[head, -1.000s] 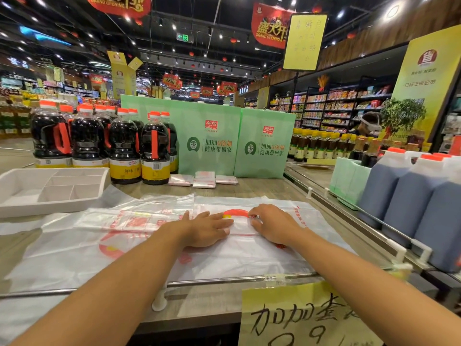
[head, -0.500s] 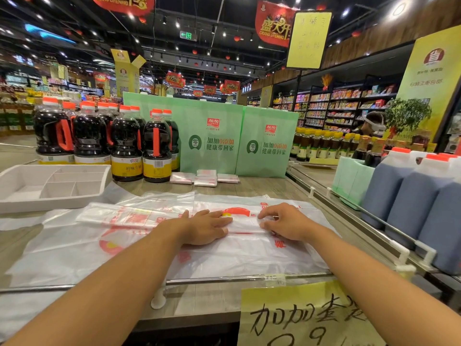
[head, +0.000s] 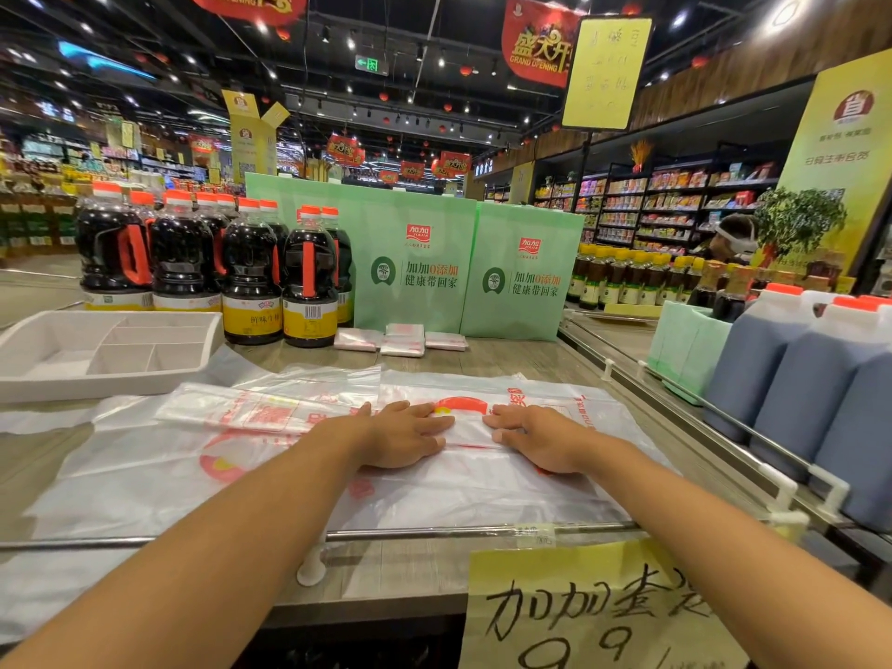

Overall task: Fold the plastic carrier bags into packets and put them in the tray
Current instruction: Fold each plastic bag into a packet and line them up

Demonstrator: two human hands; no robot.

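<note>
Bag (head: 270,411) — folded into a long strip, lying flat on other spread bags (head: 458,494) on the counter (head: 511,359).
Left hand (head: 405,434) — flat, fingers straight, pressing the bag's right part.
Right hand (head: 538,439) — flat likewise, pressing the bag's right end; fingertips near those of the left hand, not touching.
Tray (head: 43,386) — white, divided, beyond the bag's left end.
Packets (head: 403,339) — three, beyond the bag.

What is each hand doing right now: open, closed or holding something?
Left hand: open, fingers straight, pressing flat on the folded plastic carrier bag.
Right hand: open, also pressing flat on that bag.
</note>
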